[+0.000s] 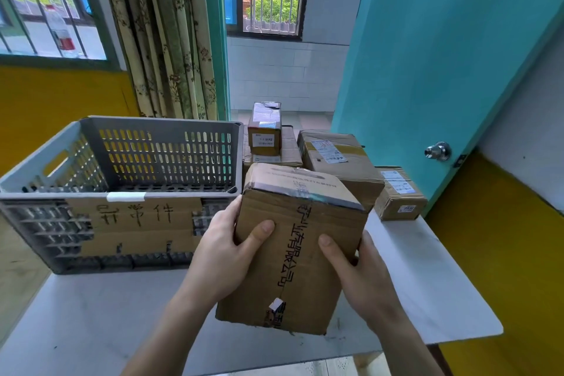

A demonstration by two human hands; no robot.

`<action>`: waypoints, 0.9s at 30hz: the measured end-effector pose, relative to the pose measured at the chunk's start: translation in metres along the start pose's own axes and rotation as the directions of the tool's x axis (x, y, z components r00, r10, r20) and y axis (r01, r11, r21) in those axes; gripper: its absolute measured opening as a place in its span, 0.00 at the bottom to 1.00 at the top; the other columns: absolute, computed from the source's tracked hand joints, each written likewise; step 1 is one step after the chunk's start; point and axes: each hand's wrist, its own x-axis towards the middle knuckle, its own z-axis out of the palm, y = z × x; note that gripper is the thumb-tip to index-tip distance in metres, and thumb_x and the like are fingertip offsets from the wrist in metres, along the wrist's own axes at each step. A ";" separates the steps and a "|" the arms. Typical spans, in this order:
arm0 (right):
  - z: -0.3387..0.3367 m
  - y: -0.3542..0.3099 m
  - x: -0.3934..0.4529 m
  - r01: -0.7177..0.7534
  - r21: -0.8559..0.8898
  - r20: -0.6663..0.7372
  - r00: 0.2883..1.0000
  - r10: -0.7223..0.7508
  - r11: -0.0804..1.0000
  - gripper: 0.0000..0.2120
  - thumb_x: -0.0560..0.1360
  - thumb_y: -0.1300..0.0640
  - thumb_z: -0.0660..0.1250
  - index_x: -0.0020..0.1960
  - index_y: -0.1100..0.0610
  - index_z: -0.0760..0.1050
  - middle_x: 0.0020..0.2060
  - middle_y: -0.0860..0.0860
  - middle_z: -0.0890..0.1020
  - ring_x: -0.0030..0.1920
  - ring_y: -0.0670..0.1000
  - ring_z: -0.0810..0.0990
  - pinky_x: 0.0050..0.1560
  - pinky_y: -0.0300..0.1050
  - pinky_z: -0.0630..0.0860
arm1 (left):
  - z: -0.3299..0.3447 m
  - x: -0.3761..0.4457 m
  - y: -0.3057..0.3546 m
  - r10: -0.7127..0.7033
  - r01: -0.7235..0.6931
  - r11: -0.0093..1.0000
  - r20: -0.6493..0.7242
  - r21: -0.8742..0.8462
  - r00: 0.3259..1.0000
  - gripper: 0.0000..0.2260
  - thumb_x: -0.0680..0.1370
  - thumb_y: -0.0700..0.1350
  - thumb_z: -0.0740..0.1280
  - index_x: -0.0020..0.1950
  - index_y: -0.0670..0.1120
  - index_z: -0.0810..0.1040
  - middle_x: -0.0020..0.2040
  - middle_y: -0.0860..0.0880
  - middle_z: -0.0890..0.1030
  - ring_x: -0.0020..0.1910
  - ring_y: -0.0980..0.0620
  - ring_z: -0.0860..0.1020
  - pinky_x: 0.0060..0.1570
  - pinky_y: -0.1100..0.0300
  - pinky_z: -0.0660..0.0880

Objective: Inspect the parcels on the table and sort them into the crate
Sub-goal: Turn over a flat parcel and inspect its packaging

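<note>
White table (91, 314), cardboard parcel (293, 253) between left hand (225, 250), right hand (360, 272) grip

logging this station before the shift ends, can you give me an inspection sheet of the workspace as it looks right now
surface: white table, scuffed, carries the crate and parcels
job's things: grey slotted crate on the left side of the table, cardboard sign taped to its front, no parcel visible inside; held parcel lifted in front of the person, taped seam facing the camera; four more parcels behind it, including a small upright box on a flat box, a large box and a small box at the right edge
clutter: nothing seen
grippers: left hand and right hand both grip the held parcel by its sides
cables: nothing seen
surroundings: curtain, barred windows, teal door
</note>
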 end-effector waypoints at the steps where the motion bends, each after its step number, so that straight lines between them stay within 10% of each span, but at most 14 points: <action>1: -0.001 -0.002 0.000 -0.008 -0.002 -0.016 1.000 0.008 1.000 0.21 0.64 0.29 0.68 0.54 0.34 0.74 0.47 0.30 0.82 0.51 0.37 0.81 0.50 0.40 0.79 | 0.000 0.000 -0.002 0.006 -0.006 1.000 0.002 -0.007 1.000 0.34 0.68 0.76 0.65 0.71 0.63 0.73 0.61 0.58 0.79 0.59 0.55 0.80 0.60 0.46 0.79; 9: -0.005 -0.008 -0.001 0.032 -0.070 -0.034 0.999 -0.034 0.997 0.21 0.63 0.34 0.70 0.53 0.40 0.76 0.43 0.27 0.82 0.46 0.31 0.80 0.38 0.28 0.76 | 0.002 -0.005 0.000 -0.085 0.091 0.986 0.046 -0.141 0.995 0.25 0.74 0.68 0.62 0.68 0.61 0.74 0.53 0.60 0.84 0.50 0.65 0.82 0.41 0.69 0.78; 16: -0.009 -0.012 0.002 -0.013 0.007 -0.037 0.999 0.013 1.000 0.21 0.73 0.30 0.57 0.52 0.44 0.74 0.44 0.35 0.83 0.48 0.40 0.82 0.42 0.36 0.79 | 0.006 -0.002 0.015 -0.161 0.159 0.970 0.005 -0.185 0.987 0.15 0.81 0.61 0.63 0.55 0.50 0.74 0.50 0.50 0.82 0.49 0.54 0.80 0.39 0.58 0.72; 20: -0.016 -0.014 0.011 -0.049 0.035 -0.070 0.996 0.052 0.998 0.09 0.79 0.43 0.66 0.54 0.46 0.75 0.49 0.45 0.84 0.53 0.48 0.82 0.53 0.50 0.83 | 0.010 -0.003 0.005 -0.168 0.176 0.964 0.055 -0.200 0.984 0.08 0.82 0.50 0.68 0.58 0.51 0.73 0.53 0.50 0.83 0.50 0.54 0.81 0.42 0.61 0.75; 27: -0.012 -0.009 0.012 -0.052 0.122 0.006 0.999 0.052 0.991 0.16 0.75 0.40 0.66 0.61 0.42 0.78 0.52 0.42 0.86 0.56 0.47 0.83 0.58 0.48 0.82 | 0.009 0.009 0.005 -0.073 0.085 0.983 0.080 -0.165 0.994 0.27 0.70 0.71 0.70 0.66 0.63 0.77 0.63 0.55 0.78 0.58 0.57 0.82 0.58 0.52 0.82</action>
